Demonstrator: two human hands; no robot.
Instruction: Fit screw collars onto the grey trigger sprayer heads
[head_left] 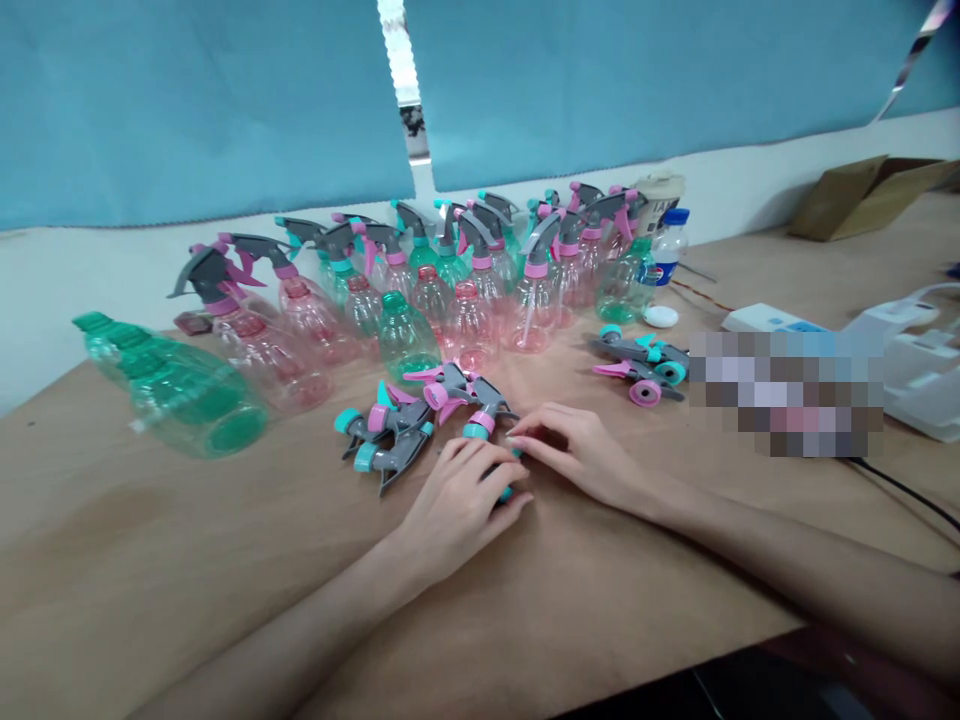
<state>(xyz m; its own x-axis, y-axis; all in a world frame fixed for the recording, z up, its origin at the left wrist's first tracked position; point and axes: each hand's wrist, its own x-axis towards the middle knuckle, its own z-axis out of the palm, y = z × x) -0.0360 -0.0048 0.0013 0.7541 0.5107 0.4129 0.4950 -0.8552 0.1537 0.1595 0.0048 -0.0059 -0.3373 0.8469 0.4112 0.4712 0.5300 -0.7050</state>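
Most bottles (480, 290) at twelve o'clock are already wearing spray heads; a few bottles and the loose spray heads (420, 415) remain. The left hand (457, 505) is curling around a teal-capped spray head (507, 488) at table centre, its axis mostly hidden. The right hand (577, 450) is resting beside it, fingers relaxed.

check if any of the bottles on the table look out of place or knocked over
One does: the green bottle at the far left lies on its side with no spray head, apart from the upright bottles along the wall. Loose spray heads lie scattered by the left hand and right hand.
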